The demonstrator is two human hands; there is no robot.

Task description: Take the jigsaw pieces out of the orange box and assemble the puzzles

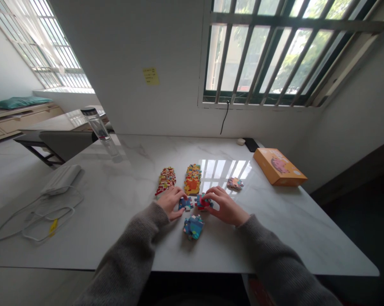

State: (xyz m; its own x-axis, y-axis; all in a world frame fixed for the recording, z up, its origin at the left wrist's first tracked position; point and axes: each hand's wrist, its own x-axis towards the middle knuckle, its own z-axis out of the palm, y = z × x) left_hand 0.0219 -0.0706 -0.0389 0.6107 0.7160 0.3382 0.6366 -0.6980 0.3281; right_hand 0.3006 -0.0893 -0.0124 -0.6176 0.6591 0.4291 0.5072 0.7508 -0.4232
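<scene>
My left hand (pixel 172 202) pinches a blue puzzle piece (pixel 186 204) at its left edge. Just right of it, my right hand (pixel 223 205) has its fingers closed round a red and blue puzzle piece (pixel 203 202). A narrow gap appears between the two pieces. Below them lies a small pile of blue puzzle pieces (pixel 193 227). Beyond my hands are two overlapping rows of pieces, a red and yellow row (pixel 166 179) on the left and an orange and yellow row (pixel 192 178) on the right. A small stack of pale pink and orange pieces (pixel 235 183) sits farther right.
An orange box (pixel 278 166) lies at the right of the white table (pixel 121 250), near a black phone (pixel 251 145) and a small white object (pixel 240 141). At the left are a white power strip (pixel 61 179) with cables and a clear bottle (pixel 98 124).
</scene>
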